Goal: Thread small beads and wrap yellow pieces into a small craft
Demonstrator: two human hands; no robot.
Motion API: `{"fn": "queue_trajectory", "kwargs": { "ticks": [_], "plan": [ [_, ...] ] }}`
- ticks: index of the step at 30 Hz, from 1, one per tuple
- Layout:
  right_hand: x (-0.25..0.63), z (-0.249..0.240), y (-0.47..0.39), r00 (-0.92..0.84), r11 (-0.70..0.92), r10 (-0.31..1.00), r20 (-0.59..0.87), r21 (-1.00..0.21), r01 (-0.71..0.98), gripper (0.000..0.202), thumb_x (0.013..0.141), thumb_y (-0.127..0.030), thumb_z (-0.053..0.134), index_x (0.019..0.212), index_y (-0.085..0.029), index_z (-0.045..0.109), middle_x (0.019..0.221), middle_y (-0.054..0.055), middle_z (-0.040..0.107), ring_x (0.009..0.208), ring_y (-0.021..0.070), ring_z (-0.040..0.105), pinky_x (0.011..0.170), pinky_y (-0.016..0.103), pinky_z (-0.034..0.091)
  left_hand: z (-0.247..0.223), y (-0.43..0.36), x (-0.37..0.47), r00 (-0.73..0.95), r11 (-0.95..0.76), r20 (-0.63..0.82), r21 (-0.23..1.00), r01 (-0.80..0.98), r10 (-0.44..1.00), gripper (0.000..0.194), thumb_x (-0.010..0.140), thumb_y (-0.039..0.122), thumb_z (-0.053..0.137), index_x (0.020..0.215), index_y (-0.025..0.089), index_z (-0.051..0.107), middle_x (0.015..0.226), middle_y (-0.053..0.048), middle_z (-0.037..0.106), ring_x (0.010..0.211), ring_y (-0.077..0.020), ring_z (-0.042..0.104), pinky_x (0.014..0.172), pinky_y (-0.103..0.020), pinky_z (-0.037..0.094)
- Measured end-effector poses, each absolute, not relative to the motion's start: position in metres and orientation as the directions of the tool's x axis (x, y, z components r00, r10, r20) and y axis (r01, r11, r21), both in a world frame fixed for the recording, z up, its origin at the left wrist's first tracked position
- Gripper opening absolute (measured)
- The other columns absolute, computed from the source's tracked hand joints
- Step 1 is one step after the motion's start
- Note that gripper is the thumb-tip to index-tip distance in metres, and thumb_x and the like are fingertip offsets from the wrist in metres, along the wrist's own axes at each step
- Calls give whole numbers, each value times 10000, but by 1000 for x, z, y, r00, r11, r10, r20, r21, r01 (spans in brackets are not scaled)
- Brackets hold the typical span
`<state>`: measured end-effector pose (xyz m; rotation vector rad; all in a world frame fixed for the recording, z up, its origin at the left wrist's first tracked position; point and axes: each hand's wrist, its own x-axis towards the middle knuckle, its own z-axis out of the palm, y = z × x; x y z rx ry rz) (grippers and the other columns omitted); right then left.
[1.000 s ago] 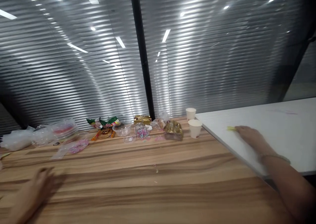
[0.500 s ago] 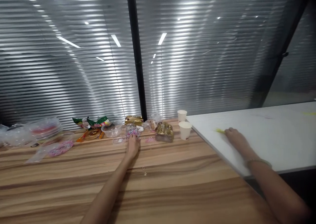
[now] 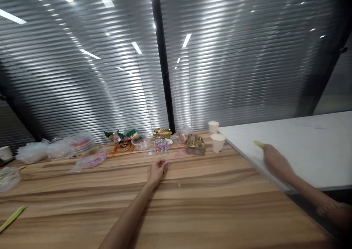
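On the wooden table, my left hand (image 3: pixel 157 171) is closed, thumb and fingers together, just in front of a clear bag of small pink and purple pieces (image 3: pixel 162 145). A speck of pink shows by its fingertips; whether it is gripped or lies on the wood I cannot make out. My right hand (image 3: pixel 277 164), a little blurred, is above the white tabletop (image 3: pixel 308 150). A small, limp-looking yellow-green piece (image 3: pixel 259 144) sticks out from its closed fingers.
Two paper cups (image 3: pixel 218 142) stand near the joint of the tables. Gold wrapping (image 3: pixel 195 145), a clear bowl (image 3: pixel 141 143), green snack packets (image 3: pixel 126 134) and stacked plastic lids (image 3: pixel 81 142) line the back. A long yellow-green strip (image 3: pixel 12 219) lies at left. Blinds rise behind.
My left hand has drawn back from the bag of small pieces toward me. My right hand still holds the yellow-green piece, now lifted off the white tabletop. The view has swung left.
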<state>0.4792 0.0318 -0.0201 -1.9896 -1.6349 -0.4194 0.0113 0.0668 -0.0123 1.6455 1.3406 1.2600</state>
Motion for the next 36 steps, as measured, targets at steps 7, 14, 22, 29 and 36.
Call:
{"fn": "queue_trajectory", "kwargs": {
  "ticks": [7, 14, 22, 29, 36],
  "plan": [
    [294, 8, -9, -65, 373, 892, 447, -647, 665, 289, 824, -336, 364, 1051, -164, 415, 936, 101, 557, 815, 200, 532, 704, 318, 418, -10, 27, 10, 30, -178, 175, 965, 195, 984, 342, 606, 438, 594, 706, 110, 587, 673, -73, 615, 481, -102, 481, 397, -193, 316],
    [180, 10, 14, -418, 299, 894, 165, -912, 281, 353, 680, -413, 565, 852, -105, 546, 652, 26, 558, 525, 102, 441, 482, 214, 350, -5, 11, 13, 109, -162, 144, 970, 179, 984, 371, 593, 457, 606, 718, 108, 585, 612, -28, 572, 444, -68, 414, 413, -195, 297],
    [183, 4, 20, -433, 344, 878, 204, -898, 273, 317, 684, -408, 559, 724, -95, 588, 626, 0, 527, 549, 82, 407, 509, 189, 314, 6, 9, 15, 252, -202, 159, 967, 157, 955, 346, 591, 434, 628, 695, 105, 604, 605, -23, 564, 437, -63, 408, 411, -197, 297],
    [182, -2, 27, -360, 324, 911, 202, -890, 320, 265, 683, -361, 556, 720, -101, 590, 604, -4, 524, 528, 80, 413, 488, 178, 305, 3, 15, 10, 244, -187, 137, 962, 197, 960, 326, 636, 419, 602, 724, 106, 589, 483, 13, 510, 405, -67, 427, 401, -182, 317],
    [182, -8, 29, -179, 230, 969, 172, -891, 390, 211, 696, -303, 527, 735, -107, 593, 588, 7, 543, 510, 92, 450, 463, 175, 309, 3, 17, 9, 230, -163, 121, 971, 174, 966, 330, 628, 417, 617, 737, 107, 583, 480, 7, 534, 421, -77, 471, 437, -188, 368]
  ]
}}
